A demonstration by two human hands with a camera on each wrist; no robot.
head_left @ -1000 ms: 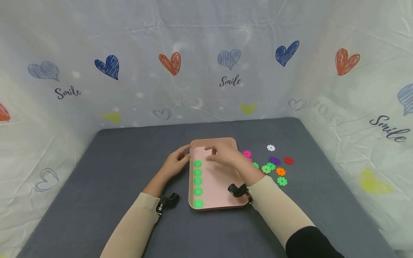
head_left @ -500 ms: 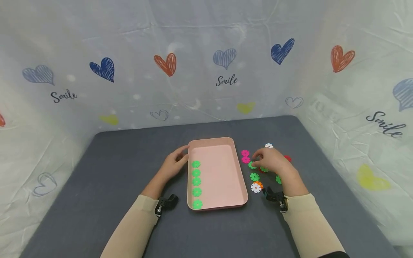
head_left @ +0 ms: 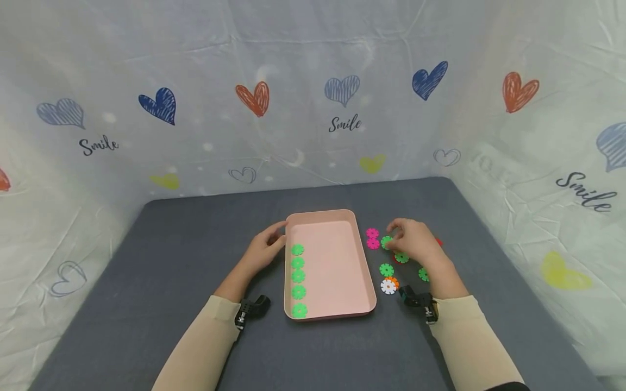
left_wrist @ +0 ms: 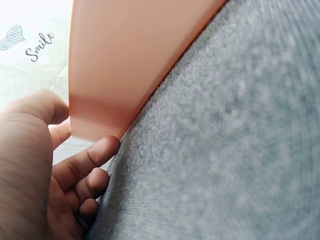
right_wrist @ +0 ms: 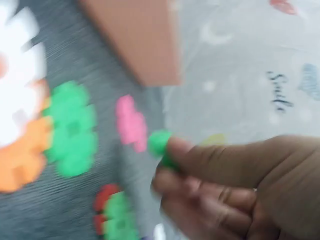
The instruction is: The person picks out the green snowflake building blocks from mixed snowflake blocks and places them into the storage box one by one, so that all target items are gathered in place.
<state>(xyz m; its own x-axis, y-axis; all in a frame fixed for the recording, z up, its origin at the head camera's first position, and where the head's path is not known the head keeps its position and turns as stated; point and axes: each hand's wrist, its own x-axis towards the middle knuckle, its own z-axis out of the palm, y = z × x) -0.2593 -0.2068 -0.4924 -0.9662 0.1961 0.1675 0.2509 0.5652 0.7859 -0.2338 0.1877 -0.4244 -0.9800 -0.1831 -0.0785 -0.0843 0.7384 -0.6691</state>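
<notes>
In the head view my left hand (head_left: pixel 264 248) is at the far left corner of a pink tray (head_left: pixel 329 260). It holds the tray's side wall (left_wrist: pixel 125 60), thumb by the rim and a fingertip low at the base. Down the tray's left side runs a column of green snowflake discs (head_left: pixel 298 276). Right of the tray, my right hand (head_left: pixel 415 241) pinches a green snowflake disc (right_wrist: pixel 159 142) between thumb and fingers. The right wrist view is blurred.
Loose discs lie around the right hand: pink ones (head_left: pixel 373 238), a green one (head_left: pixel 386 270), a white one (head_left: pixel 388 287) overlapping an orange one, and a green one over red (head_left: pixel 401 257). The hand hides others. A patterned curtain (head_left: pixel 293 65) stands behind the grey table (head_left: pixel 205 228).
My right hand has come from over the tray to the discs on its right. There it has taken hold of a green disc and shifted it slightly away. The left hand stays at the tray.
</notes>
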